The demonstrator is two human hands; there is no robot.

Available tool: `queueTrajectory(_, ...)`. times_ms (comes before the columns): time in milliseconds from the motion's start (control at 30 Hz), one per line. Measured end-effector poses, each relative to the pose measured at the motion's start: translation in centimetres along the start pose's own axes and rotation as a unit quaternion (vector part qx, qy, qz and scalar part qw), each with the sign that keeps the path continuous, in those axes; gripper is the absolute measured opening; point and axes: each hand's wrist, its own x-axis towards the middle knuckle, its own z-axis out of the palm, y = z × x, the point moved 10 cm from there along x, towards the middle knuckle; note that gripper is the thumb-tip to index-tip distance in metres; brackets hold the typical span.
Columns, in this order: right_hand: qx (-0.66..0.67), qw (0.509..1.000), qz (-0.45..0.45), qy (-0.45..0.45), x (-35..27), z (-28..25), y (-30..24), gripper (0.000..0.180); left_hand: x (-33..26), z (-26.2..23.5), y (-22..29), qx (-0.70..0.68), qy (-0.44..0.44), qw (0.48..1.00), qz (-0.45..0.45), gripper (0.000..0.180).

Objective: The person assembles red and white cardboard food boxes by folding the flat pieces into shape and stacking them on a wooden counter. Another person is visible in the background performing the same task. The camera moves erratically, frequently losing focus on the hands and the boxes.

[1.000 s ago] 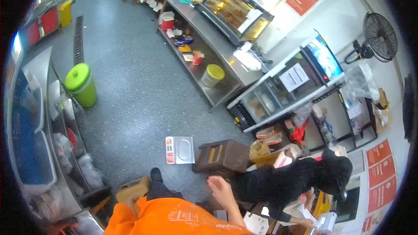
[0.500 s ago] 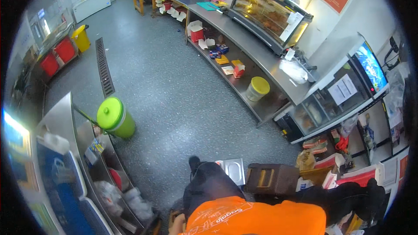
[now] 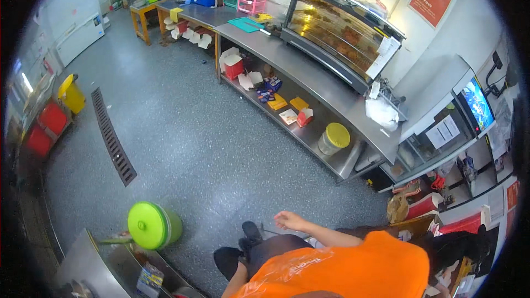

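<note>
My right hand reaches out over the grey floor in front of my dark-trousered knee. Its fingers are loosely bent and apart, with nothing visible in them. My left hand is low beside my leg, next to a black shoe; its fingers are hidden there. A second dark shoe shows just left of the right hand. Under the right forearm, a small bit of a pale tray peeks out. My orange shirt covers much of the lower view.
A green lidded bin stands at the left, by a metal shelf unit. A floor drain grate lies beyond. Along the right runs a steel counter with a heated display case; a yellow-lidded tub sits underneath.
My right hand and forearm have come into view over the floor. The view has shifted, so the green bin sits lower, and my arm and body now mostly hide the tray and brown box.
</note>
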Motion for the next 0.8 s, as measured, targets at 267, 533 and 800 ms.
queueTrajectory(267, -0.469, 0.872, 0.084, 0.113, 9.8, -8.2, 7.0, 0.038, 14.7, -7.0, 20.4, 0.073, -0.160, 0.981, 0.085, 0.037)
queueTrajectory(533, -0.472, 0.847, 0.243, 0.019, 16.7, 3.3, -3.5, 0.036, 27.0, -39.4, 25.6, 0.170, -0.107, 0.978, 0.057, 0.037)
queueTrajectory(800, -0.397, 0.912, 0.098, 0.001, 46.4, 18.7, -34.1, 0.035, 33.0, -58.6, 31.9, 0.094, -0.051, 0.989, 0.101, 0.037)
